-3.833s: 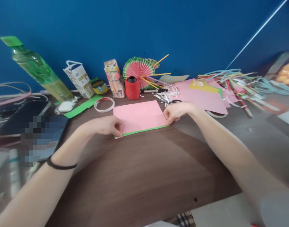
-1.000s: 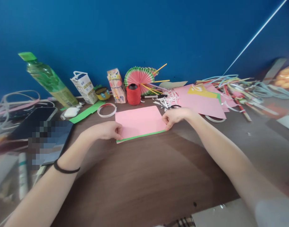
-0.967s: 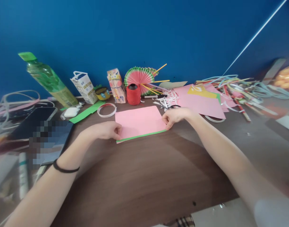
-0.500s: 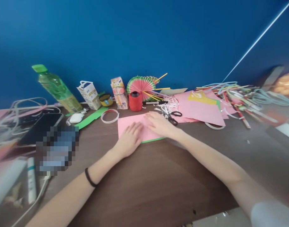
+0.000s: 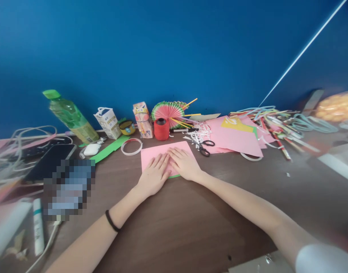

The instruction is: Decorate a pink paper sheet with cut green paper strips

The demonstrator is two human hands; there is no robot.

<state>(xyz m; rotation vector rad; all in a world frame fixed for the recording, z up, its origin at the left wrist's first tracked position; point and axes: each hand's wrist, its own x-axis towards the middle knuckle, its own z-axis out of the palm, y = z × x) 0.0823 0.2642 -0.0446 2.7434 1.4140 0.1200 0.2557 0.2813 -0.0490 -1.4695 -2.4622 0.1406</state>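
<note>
A pink sheet of paper (image 5: 151,150) lies on the brown table (image 5: 174,227), with a thin green edge showing along its near side. My left hand (image 5: 154,173) rests flat on the sheet's left part, fingers stretched out. On the right part lies my right hand (image 5: 184,163), palm down, its fingertips close to those of the left. Both hands cover much of the paper's near half. Black-handled scissors (image 5: 205,148) lie just right of the sheet. Behind it stands a red spool of thread (image 5: 161,129).
Along the blue wall stand a green bottle (image 5: 73,117), a small carton (image 5: 108,123) and a paper fan (image 5: 168,110). A roll of tape (image 5: 131,146) lies left of the sheet. Rightward are pink papers (image 5: 233,138) and paper shreds (image 5: 201,132). A phone (image 5: 71,189) lies at left.
My right hand has slid left and nearer, closing up to my left hand, and uncovers the sheet's far right corner. The view has tilted slightly upward.
</note>
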